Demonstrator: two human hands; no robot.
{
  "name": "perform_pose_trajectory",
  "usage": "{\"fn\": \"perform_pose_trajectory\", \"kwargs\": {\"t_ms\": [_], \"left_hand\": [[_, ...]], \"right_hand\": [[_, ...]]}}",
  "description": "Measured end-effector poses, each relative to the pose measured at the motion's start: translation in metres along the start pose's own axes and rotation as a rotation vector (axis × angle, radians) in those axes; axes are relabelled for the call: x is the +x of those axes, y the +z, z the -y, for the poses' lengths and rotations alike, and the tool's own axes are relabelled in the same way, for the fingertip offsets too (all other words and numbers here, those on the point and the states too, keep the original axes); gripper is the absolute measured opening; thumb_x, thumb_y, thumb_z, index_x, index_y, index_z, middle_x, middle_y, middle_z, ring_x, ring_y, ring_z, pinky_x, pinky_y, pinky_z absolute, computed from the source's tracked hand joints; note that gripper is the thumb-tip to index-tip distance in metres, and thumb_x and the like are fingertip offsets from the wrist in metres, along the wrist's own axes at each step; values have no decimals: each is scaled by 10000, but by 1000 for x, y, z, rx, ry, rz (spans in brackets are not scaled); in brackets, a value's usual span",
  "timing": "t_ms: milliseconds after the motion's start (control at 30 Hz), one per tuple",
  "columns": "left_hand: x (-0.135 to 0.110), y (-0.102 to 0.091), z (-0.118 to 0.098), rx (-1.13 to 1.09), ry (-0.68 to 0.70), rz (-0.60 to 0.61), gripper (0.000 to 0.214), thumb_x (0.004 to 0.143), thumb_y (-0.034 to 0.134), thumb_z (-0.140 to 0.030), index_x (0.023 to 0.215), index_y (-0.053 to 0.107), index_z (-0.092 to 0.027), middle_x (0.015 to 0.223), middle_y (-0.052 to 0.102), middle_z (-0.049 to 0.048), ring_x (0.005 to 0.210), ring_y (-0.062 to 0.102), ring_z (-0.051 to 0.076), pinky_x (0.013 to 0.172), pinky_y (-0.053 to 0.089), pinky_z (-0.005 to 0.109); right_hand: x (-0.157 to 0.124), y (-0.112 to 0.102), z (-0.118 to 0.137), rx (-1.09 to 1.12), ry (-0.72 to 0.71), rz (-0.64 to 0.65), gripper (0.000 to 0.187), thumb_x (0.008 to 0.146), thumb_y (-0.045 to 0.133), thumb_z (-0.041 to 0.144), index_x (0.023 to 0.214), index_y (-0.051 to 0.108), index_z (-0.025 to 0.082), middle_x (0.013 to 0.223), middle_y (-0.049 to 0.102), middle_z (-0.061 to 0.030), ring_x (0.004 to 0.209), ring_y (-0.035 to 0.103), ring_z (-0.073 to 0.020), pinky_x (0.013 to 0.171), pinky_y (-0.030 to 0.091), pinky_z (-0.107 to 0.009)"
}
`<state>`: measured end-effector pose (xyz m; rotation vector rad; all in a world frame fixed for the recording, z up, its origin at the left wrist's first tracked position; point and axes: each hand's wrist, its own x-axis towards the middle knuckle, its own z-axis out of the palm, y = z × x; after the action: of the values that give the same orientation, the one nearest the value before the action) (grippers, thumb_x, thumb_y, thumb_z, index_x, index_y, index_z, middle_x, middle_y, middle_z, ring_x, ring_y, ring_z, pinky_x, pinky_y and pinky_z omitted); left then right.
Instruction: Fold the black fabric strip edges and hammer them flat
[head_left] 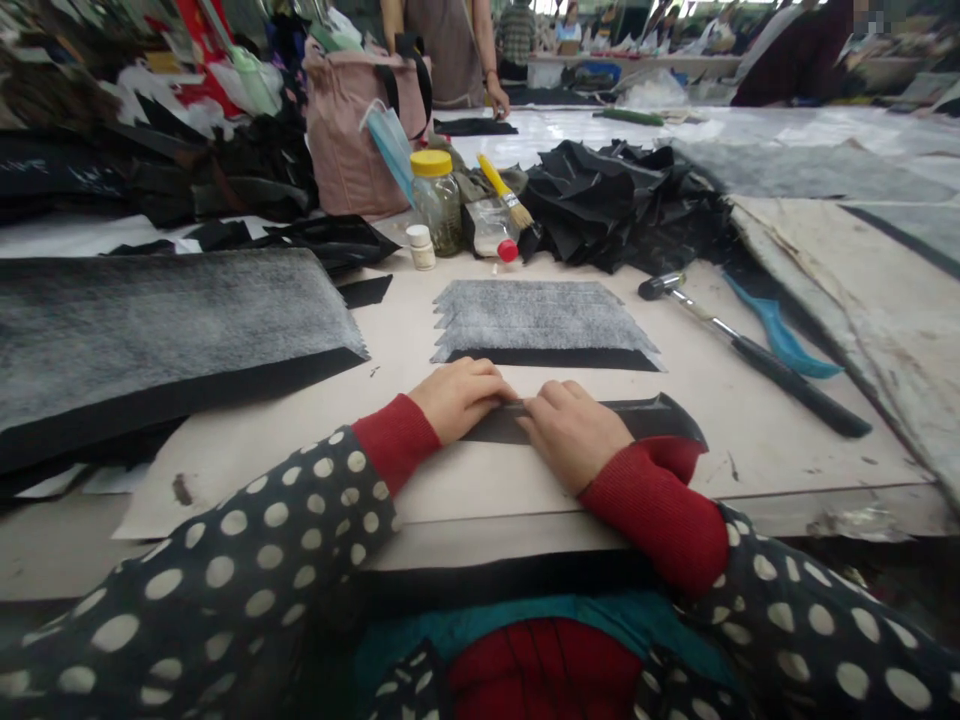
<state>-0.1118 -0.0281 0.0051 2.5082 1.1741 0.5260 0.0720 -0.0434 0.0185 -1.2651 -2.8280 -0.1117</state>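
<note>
A narrow black strip of leather-like material (645, 416) lies across the board in front of me, its upper edge turned over in part. My left hand (459, 398) has its fingers closed on the strip's left part. Beside it, my right hand (576, 432) pinches the strip near its middle, the fingertips of both hands almost meeting. The strip's far right end curls up off the board. Just beyond my hands lies a stack of grey fabric-backed strips (536, 315) with black front edges and staggered ends. My palms hide part of the strip.
To the right lie a hammer (780, 375) and a blue curved tool (784, 330). Larger grey-backed pieces (187, 320) cover the left side. Behind stand a yellow-lidded jar (437, 205), a white bottle (421, 248), a brush (506, 190), a pink bag (352, 130) and crumpled black material (607, 200).
</note>
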Motion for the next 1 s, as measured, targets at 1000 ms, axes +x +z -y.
{"fn": "perform_pose_trajectory", "kwargs": {"t_ms": [1000], "left_hand": [[-25, -12, -1, 330, 66, 39, 251, 865, 372, -235, 966, 584, -148, 941, 560, 68, 867, 489, 188, 774, 422, 329]], "right_hand": [[13, 11, 12, 57, -69, -71, 195, 849, 438, 246, 819, 595, 135, 796, 531, -98, 795, 472, -215, 606, 398, -299]]}}
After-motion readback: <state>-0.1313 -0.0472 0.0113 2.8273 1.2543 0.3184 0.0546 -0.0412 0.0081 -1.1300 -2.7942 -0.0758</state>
